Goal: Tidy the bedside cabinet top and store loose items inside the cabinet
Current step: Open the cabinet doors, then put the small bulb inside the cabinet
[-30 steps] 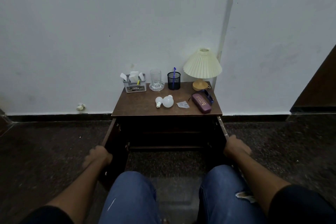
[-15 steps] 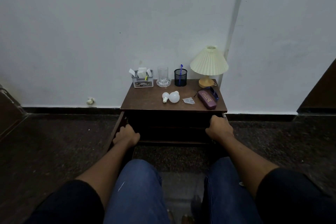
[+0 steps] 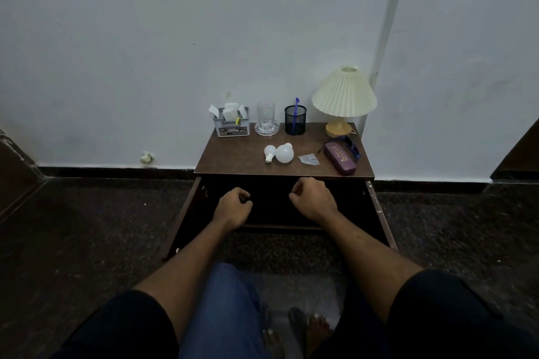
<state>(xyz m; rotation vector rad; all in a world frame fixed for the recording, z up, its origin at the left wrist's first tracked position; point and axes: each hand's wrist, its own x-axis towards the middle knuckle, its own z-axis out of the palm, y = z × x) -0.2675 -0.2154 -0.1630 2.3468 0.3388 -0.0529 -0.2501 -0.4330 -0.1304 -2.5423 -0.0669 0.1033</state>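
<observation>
Dark brown wooden bedside cabinet (image 3: 233, 160) against white wall, both doors swung open; interior too dark to read. Left hand (image 3: 232, 207) and right hand (image 3: 313, 198) curled into loose fists before the opening, nothing visibly gripped.

Tabletop, far right corner: cream pleated-shade lamp (image 3: 343, 95). Right edge: purple spectacle case (image 3: 340, 158). Far edge, left to right: grey organiser box of white items (image 3: 231, 123), clear glass tumbler (image 3: 265, 117), black mesh pen cup (image 3: 295, 120) with blue pen. Near the front edge: two white light bulbs (image 3: 283, 153) touching, small clear wrapper (image 3: 308, 159) beside them.
</observation>
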